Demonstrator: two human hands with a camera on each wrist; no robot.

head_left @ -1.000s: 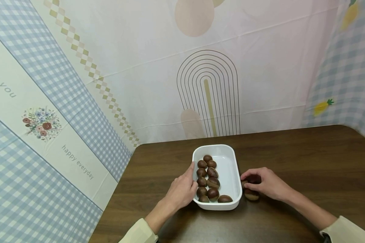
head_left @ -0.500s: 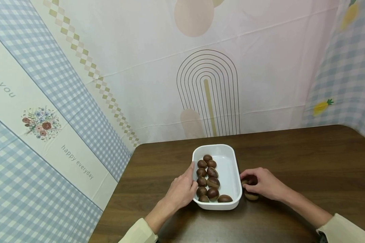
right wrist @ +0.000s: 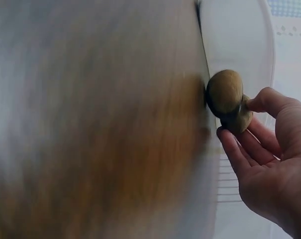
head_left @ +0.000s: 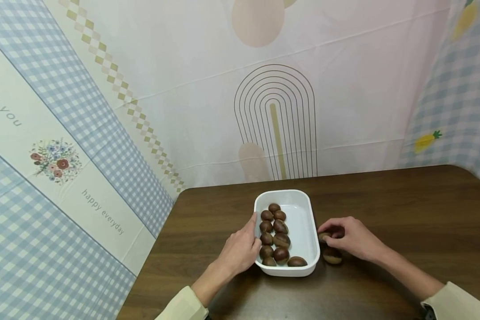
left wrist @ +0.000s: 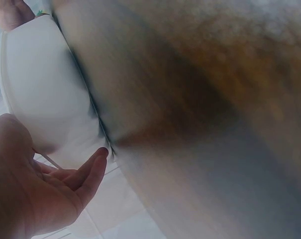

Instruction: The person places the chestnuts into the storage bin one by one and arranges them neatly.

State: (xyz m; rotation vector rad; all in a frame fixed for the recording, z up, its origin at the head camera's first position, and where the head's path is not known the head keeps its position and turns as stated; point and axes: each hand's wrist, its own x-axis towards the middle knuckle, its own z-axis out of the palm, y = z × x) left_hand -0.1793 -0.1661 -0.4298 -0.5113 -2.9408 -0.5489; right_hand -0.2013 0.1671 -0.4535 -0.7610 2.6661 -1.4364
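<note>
A white rectangular dish [head_left: 301, 229] on the wooden table holds several brown chestnuts [head_left: 281, 240], most in two columns along its left side. My left hand [head_left: 240, 251] rests on the dish's left side, its index finger along the rim; in the left wrist view its fingers [left wrist: 93, 174] lie against the outer wall. Right of the dish, my right hand [head_left: 354, 238] pinches a chestnut [right wrist: 238, 122] between thumb and fingers, partly hidden by them. Another chestnut [head_left: 332, 256] lies on the table just in front of that hand, and in the right wrist view it overlaps the held one.
The dark wooden table [head_left: 404, 209] extends right and toward me. Its back edge meets a hanging printed cloth [head_left: 356, 111], and a blue checked cloth [head_left: 64, 89] hangs on the left. The dish's right half shows bare white floor.
My right hand has shifted slightly away from me, and the chestnut in front of it shows more fully. The left hand and the dish have held still; the whole view moved a little.
</note>
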